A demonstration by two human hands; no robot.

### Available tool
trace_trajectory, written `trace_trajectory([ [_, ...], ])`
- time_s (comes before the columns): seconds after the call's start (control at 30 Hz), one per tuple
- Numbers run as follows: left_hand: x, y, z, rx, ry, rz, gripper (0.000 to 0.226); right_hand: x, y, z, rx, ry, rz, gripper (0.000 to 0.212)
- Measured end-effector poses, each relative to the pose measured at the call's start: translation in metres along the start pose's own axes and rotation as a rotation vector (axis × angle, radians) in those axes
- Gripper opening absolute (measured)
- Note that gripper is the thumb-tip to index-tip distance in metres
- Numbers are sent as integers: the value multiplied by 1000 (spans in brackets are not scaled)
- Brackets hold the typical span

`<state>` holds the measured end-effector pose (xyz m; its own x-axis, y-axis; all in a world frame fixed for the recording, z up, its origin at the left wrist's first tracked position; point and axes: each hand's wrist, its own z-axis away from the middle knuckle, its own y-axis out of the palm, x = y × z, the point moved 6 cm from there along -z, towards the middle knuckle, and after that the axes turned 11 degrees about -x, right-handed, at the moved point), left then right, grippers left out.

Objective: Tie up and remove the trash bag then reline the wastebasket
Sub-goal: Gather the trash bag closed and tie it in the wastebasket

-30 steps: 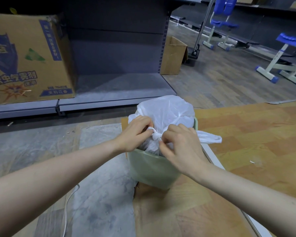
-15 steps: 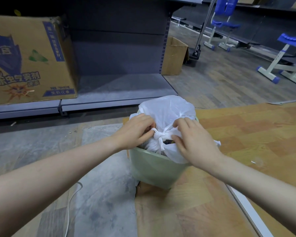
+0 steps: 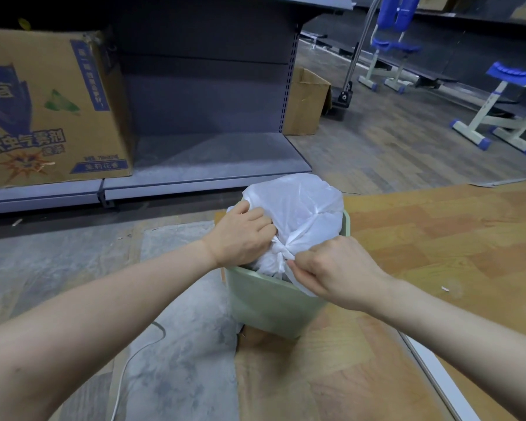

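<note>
A: The fingers (image 3: 296, 265) of the right hand (image 3: 337, 271) pinch one tail of film just on the near side of the knot (image 3: 279, 250), thumb and forefinger pressed together on it. Those of the left hand (image 3: 240, 238) are curled into a gathered fold of the trash bag (image 3: 298, 208) just left of the knot.

B: And the bag itself?

A: It sits inside the pale green wastebasket (image 3: 268, 302), its white crown bulging above the rim on the far side of the knot. The knot looks formed but perhaps not fully snug.

B: How would it handle?

A: Likely light and very soft. Thin film, slippery and easy to tear if yanked by a single tail. The sensible hold seems to be the twisted neck just under the knot, lifting straight up so that the sides slide free of the rim.

B: What lies around the basket?

A: Behind it runs a low grey shelf (image 3: 195, 165), with a printed cardboard box (image 3: 49, 107) on it to the far left. A smaller box (image 3: 305, 104) stands beyond the shelf's end, and blue-topped stools (image 3: 498, 107) stand well off to the right.
</note>
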<state>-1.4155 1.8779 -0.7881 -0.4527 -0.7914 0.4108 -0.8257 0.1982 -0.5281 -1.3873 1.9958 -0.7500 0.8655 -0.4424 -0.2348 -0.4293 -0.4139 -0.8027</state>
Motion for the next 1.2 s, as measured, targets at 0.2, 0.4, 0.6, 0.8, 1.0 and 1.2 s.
trace_trajectory([
  [0.2, -2, 3, -3, -3, -28, -14, 23, 1, -4, 4, -37, 11, -35, 38],
  [0.4, 1, 5, -1, -19, -50, -13, 21, 5, -7, 0, -64, -41, -12, 37],
  [0.6, 13, 5, 18, -17, -58, 52, 12, -32, -3, 4, -22, 37, 73, 39],
  [0.8, 13, 0, 33, 90, -39, 208, 37, -41, -7, -2, -31, 37, 115, 29],
  [1.0, 9, -13, 37, -9, -35, 229, 54, -10, -4, -12, -34, -56, 70, 36],
  [1.2, -15, -9, 45, -40, 158, 55, 47, 20, 19, -17, -6, 140, 314, 10],
])
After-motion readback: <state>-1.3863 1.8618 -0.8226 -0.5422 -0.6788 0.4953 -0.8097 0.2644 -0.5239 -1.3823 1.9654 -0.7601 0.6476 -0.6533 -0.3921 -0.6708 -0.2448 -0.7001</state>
